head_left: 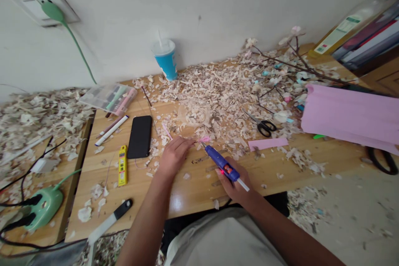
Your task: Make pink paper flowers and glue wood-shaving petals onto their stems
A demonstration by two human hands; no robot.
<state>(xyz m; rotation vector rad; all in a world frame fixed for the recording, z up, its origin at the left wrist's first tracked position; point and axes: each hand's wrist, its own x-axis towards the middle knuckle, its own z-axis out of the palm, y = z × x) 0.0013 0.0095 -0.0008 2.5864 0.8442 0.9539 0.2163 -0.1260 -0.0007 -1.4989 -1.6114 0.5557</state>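
We see the right hand wrapped around the grip of a blue glue gun, whose red light glows and whose white glue stick pokes out at the back; its nozzle points up and left at a small pink paper piece lying on the table. The left hand rests palm down with its fingers stretched forward, the fingertips touching or just beside that pink piece (we cannot tell whether they pinch it). Left of this hand lies a black phone, face up, and beside it a yellow cutter and a white marker; behind those sits a clear case of pens. Beyond the hands a broad heap of pale shavings covers the table up to the wall, where a blue cup with a lid and straw stands. To the right of the gun lie a pink strip and black-handled scissors, then a large sheet of pink paper, with a dark branch bearing pale blossoms behind it. At the far left a green power strip sits on a lower surface.
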